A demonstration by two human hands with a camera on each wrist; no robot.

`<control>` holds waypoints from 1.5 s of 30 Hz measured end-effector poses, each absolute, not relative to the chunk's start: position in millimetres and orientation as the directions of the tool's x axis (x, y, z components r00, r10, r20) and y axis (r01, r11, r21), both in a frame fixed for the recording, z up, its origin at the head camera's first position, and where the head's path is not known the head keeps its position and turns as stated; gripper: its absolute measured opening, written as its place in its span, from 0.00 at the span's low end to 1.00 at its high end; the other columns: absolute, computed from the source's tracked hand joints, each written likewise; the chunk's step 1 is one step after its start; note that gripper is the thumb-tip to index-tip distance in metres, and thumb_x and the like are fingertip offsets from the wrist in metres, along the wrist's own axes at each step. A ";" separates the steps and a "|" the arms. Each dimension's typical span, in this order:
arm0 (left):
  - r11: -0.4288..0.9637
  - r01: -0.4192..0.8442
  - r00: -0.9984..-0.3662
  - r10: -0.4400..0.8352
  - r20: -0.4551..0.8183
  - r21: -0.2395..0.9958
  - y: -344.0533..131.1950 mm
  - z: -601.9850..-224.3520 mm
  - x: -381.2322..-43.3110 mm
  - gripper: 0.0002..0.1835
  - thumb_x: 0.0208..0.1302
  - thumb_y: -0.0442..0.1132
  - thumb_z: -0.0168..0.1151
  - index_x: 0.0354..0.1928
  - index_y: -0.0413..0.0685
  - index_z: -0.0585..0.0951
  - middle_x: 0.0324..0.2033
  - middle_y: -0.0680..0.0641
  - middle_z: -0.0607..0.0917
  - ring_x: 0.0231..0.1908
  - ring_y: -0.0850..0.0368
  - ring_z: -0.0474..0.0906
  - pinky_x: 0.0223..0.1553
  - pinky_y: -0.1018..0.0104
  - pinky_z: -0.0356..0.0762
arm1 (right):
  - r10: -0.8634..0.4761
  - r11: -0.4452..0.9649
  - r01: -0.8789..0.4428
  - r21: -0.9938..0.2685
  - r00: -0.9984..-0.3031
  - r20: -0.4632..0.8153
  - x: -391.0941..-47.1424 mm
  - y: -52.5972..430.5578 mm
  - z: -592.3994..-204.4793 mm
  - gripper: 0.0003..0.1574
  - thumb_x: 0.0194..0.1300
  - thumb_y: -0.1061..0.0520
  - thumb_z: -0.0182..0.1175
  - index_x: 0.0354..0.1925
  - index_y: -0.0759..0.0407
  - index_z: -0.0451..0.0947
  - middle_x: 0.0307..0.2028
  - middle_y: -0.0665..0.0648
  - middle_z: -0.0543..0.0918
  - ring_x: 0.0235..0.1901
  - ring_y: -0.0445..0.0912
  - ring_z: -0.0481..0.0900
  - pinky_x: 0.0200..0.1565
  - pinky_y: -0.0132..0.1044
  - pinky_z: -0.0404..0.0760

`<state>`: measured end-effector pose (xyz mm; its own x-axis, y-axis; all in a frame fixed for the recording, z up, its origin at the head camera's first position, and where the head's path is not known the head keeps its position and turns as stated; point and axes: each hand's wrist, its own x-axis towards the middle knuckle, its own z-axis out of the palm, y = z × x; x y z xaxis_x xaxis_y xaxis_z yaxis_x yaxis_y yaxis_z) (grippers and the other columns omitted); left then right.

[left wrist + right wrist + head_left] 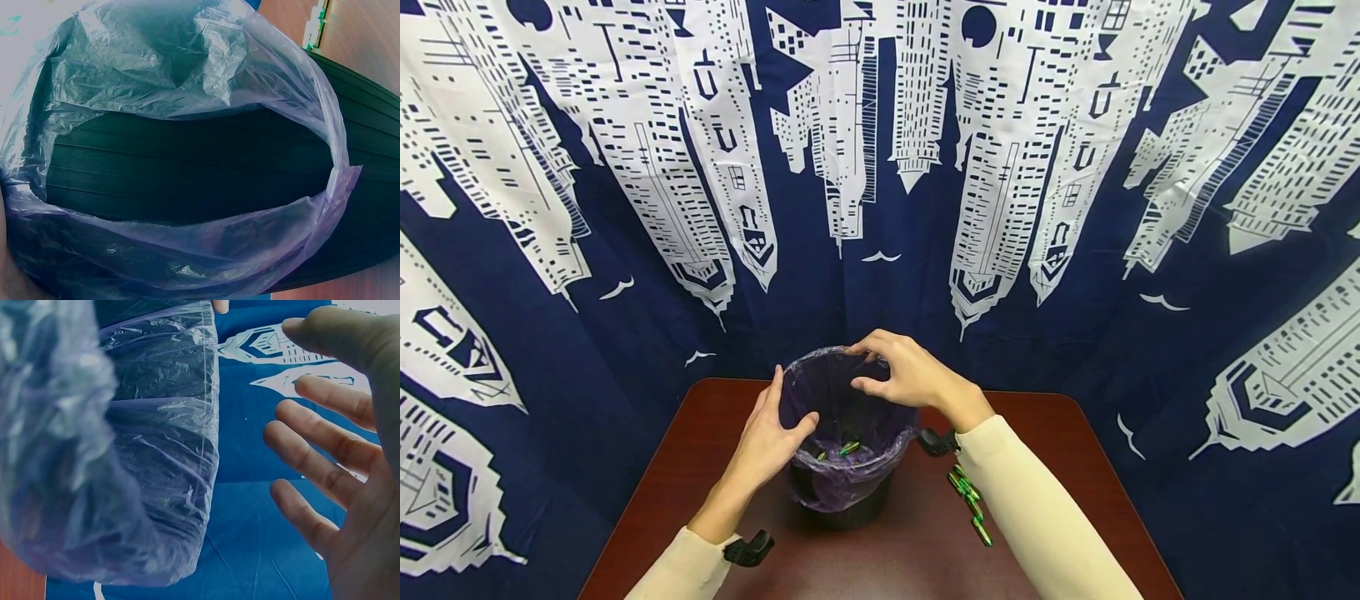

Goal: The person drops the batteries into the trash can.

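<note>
A dark trash can [846, 515] stands on the table, lined with a thin purple plastic bag [835, 487] folded over its rim. My left hand [767, 442] is at the can's left rim, thumb and fingers spread apart. Only a sliver of it shows in the left wrist view, beside the bag [144, 56]. Over the far right of the opening is my right hand [913, 375]. In the right wrist view, its spread fingers [319, 450] stand apart from the bag [169, 444]. Small green-and-gold cylinders, apparently batteries [850, 448], lie inside the can.
More green-and-gold batteries [982, 532] lie on the reddish-brown table [1037, 450] right of the can, close to my right forearm. A dark blue curtain [865, 300] with white buildings hangs behind the table and along both sides.
</note>
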<state>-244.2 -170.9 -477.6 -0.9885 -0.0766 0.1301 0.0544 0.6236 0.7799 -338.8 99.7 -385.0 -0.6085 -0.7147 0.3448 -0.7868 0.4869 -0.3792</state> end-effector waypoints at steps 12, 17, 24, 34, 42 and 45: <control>0.621 0.052 -0.988 -0.081 0.130 0.782 -171.7 -479.7 -244.9 0.61 0.77 0.55 0.72 0.98 0.49 0.46 0.91 0.29 0.61 0.87 0.20 0.64 0.85 0.18 0.63 | -0.689 0.481 -0.797 -0.365 -0.601 0.405 -332.1 123.0 -398.3 0.28 0.75 0.53 0.79 0.69 0.58 0.89 0.61 0.56 0.91 0.57 0.55 0.94 0.63 0.56 0.93; 0.619 0.050 -0.988 -0.083 0.129 0.784 -171.9 -479.8 -244.7 0.61 0.77 0.55 0.72 0.98 0.50 0.45 0.91 0.29 0.60 0.88 0.20 0.64 0.85 0.18 0.63 | -0.676 0.470 -0.802 -0.369 -0.596 0.433 -324.2 133.7 -401.1 0.27 0.75 0.54 0.79 0.68 0.56 0.89 0.61 0.56 0.91 0.58 0.57 0.94 0.59 0.57 0.94; 0.618 0.047 -0.989 -0.083 0.125 0.785 -172.0 -480.0 -244.1 0.61 0.77 0.55 0.72 0.98 0.51 0.45 0.92 0.30 0.59 0.88 0.20 0.63 0.85 0.17 0.62 | -0.654 0.474 -0.795 -0.378 -0.605 0.453 -316.8 149.4 -409.7 0.27 0.74 0.55 0.80 0.67 0.54 0.89 0.62 0.56 0.90 0.57 0.55 0.94 0.53 0.51 0.94; 0.620 0.049 -0.988 -0.085 0.129 0.783 -171.1 -479.0 -243.8 0.60 0.77 0.56 0.72 0.98 0.51 0.46 0.92 0.30 0.60 0.88 0.21 0.64 0.85 0.17 0.63 | -0.632 0.478 -0.810 -0.339 -0.585 0.507 -311.3 171.7 -423.6 0.27 0.73 0.57 0.81 0.67 0.58 0.89 0.63 0.56 0.90 0.54 0.52 0.93 0.61 0.54 0.94; 0.622 0.054 -0.987 -0.086 0.137 0.781 -170.5 -479.4 -244.1 0.60 0.77 0.55 0.72 0.98 0.51 0.46 0.91 0.29 0.62 0.87 0.21 0.66 0.84 0.17 0.64 | -0.607 0.474 -0.816 -0.329 -0.574 0.550 -304.4 190.1 -438.3 0.28 0.71 0.58 0.82 0.67 0.57 0.89 0.62 0.53 0.91 0.52 0.51 0.90 0.58 0.49 0.93; 0.622 0.048 -0.987 -0.090 0.133 0.781 -171.0 -479.5 -243.8 0.60 0.77 0.56 0.72 0.98 0.52 0.46 0.91 0.29 0.62 0.87 0.21 0.65 0.84 0.17 0.63 | -0.596 0.480 -0.808 -0.341 -0.586 0.549 -300.7 197.1 -446.7 0.29 0.71 0.58 0.81 0.68 0.56 0.89 0.62 0.53 0.91 0.52 0.51 0.89 0.57 0.47 0.92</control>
<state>-243.8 -171.0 -479.5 -0.9871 -0.0899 0.1326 0.0483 0.6222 0.7814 -300.7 197.1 -446.7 -0.5858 -0.5964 0.5488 -0.8082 0.4801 -0.3410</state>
